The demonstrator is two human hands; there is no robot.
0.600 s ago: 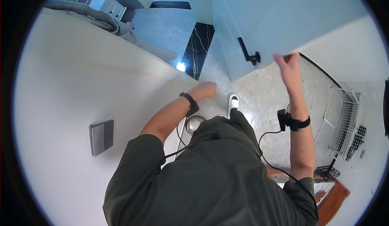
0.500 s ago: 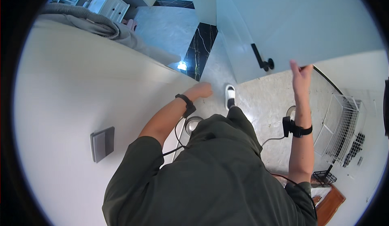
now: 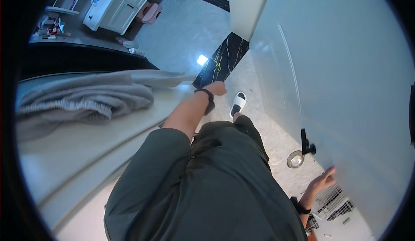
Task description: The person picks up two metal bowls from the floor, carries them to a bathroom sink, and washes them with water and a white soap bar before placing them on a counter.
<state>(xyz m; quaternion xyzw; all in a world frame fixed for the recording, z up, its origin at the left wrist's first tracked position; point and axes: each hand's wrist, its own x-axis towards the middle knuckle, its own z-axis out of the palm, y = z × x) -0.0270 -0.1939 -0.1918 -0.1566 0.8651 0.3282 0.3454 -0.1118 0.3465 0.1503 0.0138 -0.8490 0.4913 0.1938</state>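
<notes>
While the person steps through, the right hand (image 3: 322, 182) rests open on the pale door (image 3: 346, 89)

At the far left, soft grey cloth (image 3: 82, 98) lies bunched on a smooth ledge; the left hand (image 3: 216, 88) hangs near it with fingers curled and nothing in it, a dark band on the wrist. One white sandal (image 3: 237, 103) steps on speckled stone floor (image 3: 259, 124). Flat fingers just below the black handle (image 3: 306, 143) look best for a slow, steady push on the smooth, flat door. A round shiny metal bowl (image 3: 295, 159) sits below, and a white wire basket (image 3: 335, 200) is near the wrist

Pale blue-white door (image 3: 346, 89), upright, standing open, black lever handle (image 3: 306, 143) low on its face
</notes>
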